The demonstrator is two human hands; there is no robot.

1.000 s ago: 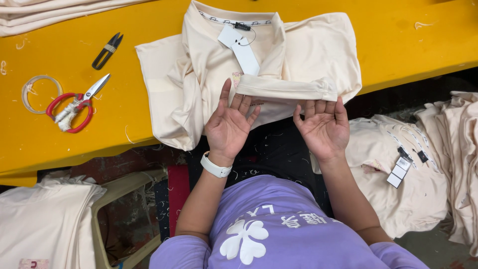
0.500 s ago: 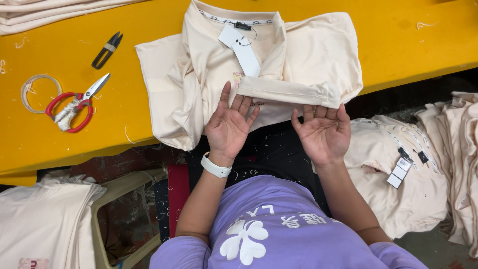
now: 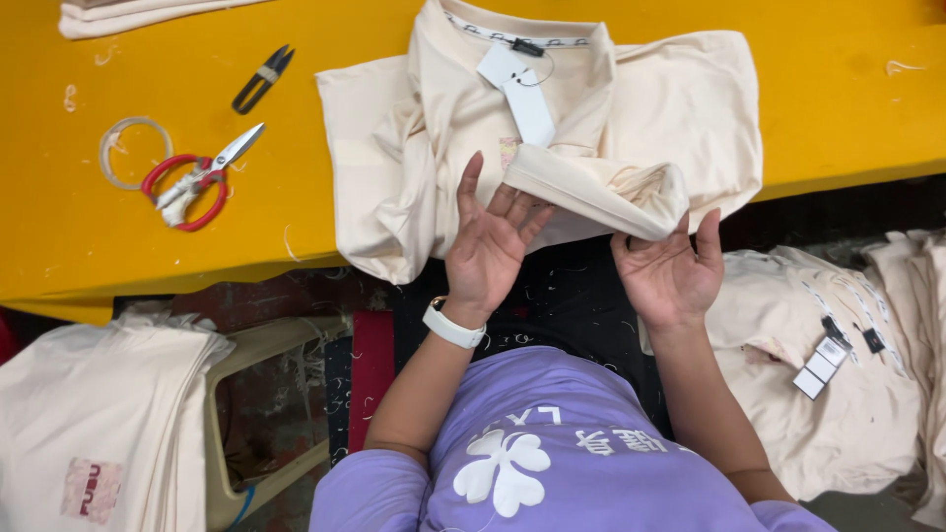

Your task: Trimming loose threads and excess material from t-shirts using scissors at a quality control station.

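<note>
A cream T-shirt (image 3: 650, 108) lies on the yellow table (image 3: 118, 246), collar away from me, with white hang tags (image 3: 517, 84) on its chest. Its lower hem is rolled up into a thick fold (image 3: 601, 192) near the table's front edge. My left hand (image 3: 488, 246) is palm up with fingers spread, its fingertips under the left end of that fold. My right hand (image 3: 670, 271) is also palm up, fingers tucked beneath the right end of the fold. A white watch band sits on my left wrist.
Red-handled scissors (image 3: 192, 177), a small black thread snip (image 3: 261, 79) and a ring of clear tape (image 3: 133, 153) lie at the table's left. Stacks of cream shirts sit low at the left (image 3: 89, 433) and at the right (image 3: 828, 384). A folded garment (image 3: 138, 12) lies at the far edge.
Both hands have lifted the shirt's hem further up the table, so the fold is thicker. The right hand's fingers went deeper under the cloth.
</note>
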